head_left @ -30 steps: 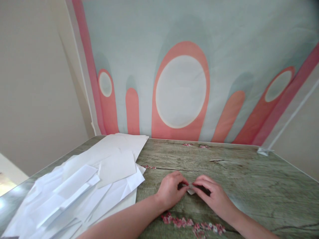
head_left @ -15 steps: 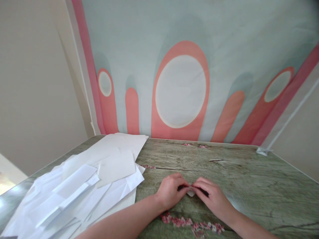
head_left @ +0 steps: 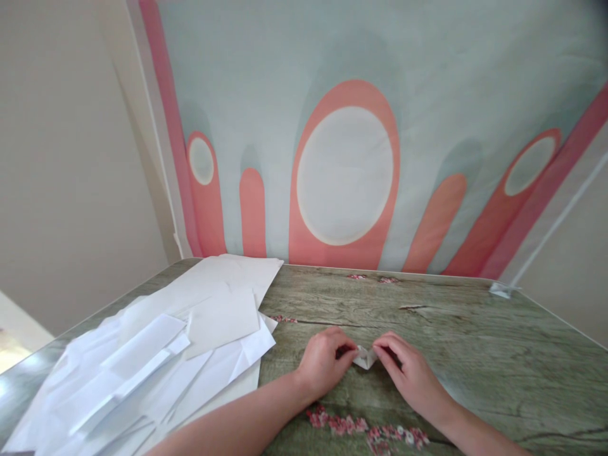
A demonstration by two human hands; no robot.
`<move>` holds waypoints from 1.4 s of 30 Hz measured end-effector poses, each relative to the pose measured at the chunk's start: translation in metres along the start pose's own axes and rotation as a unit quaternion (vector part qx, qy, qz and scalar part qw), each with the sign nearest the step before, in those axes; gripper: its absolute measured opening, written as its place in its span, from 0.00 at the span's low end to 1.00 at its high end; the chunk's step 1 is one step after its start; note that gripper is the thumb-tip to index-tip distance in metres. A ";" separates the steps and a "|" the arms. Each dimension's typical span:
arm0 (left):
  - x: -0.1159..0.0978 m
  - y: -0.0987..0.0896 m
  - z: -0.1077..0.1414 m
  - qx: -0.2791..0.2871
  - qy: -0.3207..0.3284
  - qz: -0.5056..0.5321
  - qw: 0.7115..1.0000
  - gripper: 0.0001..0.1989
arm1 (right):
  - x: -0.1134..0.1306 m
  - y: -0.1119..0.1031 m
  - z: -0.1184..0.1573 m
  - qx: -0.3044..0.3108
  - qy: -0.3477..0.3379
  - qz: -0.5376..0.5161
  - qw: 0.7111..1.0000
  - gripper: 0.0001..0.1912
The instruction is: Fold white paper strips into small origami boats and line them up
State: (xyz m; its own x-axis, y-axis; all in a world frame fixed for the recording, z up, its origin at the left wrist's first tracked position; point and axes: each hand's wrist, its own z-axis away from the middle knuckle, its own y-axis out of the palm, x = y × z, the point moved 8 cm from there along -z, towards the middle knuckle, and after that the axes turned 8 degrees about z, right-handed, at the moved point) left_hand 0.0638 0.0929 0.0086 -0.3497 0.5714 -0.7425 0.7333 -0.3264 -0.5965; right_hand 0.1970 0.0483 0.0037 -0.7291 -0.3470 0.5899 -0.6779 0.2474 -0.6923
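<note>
A small folded white paper piece [head_left: 365,358] is held between my two hands above the wood-patterned table [head_left: 456,335]. My left hand [head_left: 327,360] pinches its left end between thumb and fingers. At its right end, my right hand [head_left: 409,372] grips it with thumb and fingertips. The paper's middle shows between the hands, with angled folds; its ends are hidden by the fingertips.
White papers [head_left: 223,320], some folded, lie in a loose pile over the table's left side. Behind the table hangs a pale green and coral backdrop [head_left: 346,253]. A small clear-white object [head_left: 501,290] sits at the far right corner.
My hands have moved slightly apart, the right one to the right. More of the folded white paper now shows between them.
</note>
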 end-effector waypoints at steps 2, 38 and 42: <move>0.001 -0.001 0.000 -0.007 -0.003 0.004 1.000 0.04 | -0.002 0.000 -0.001 -0.001 0.006 0.005 1.000 0.08; 0.022 -0.013 -0.005 -0.092 -0.030 0.074 0.993 0.03 | -0.041 -0.003 -0.004 -0.048 0.081 -0.062 0.994 0.12; 0.015 -0.011 -0.005 -0.069 -0.013 0.038 0.997 0.04 | -0.028 -0.007 -0.005 -0.047 0.044 -0.012 0.998 0.13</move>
State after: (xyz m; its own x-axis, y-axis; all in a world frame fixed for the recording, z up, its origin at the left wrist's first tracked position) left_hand 0.0530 0.1087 0.0053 -0.3033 0.5293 -0.7924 0.8305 -0.2609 -0.4921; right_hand 0.2216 0.0611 -0.0055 -0.7148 -0.2739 0.6434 -0.6985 0.3252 -0.6375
